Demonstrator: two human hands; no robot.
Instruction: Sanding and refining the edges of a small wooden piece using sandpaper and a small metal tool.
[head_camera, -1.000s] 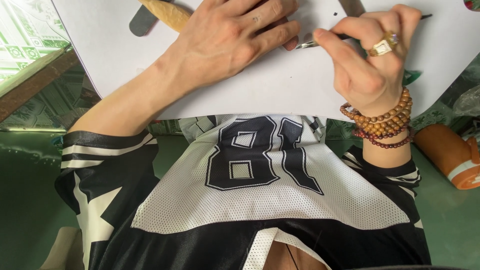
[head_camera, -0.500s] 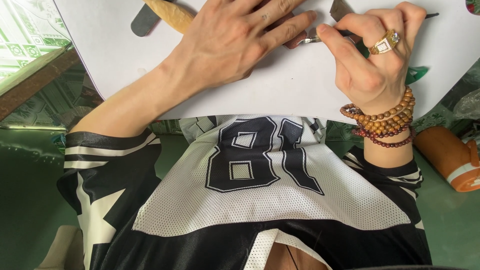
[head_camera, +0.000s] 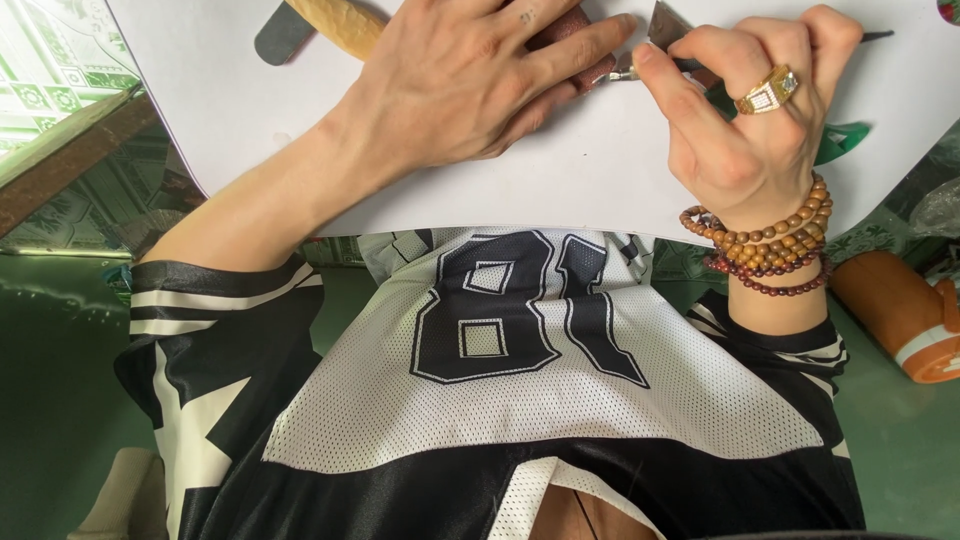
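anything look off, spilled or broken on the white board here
Nothing stands out. The left hand lies flat over a small dark reddish piece on the white board, and the right hand pinches a thin tool beside it. No spill or damage shows; the top edge cuts off the work.

No packages, labels, signs or screens anywhere in view.
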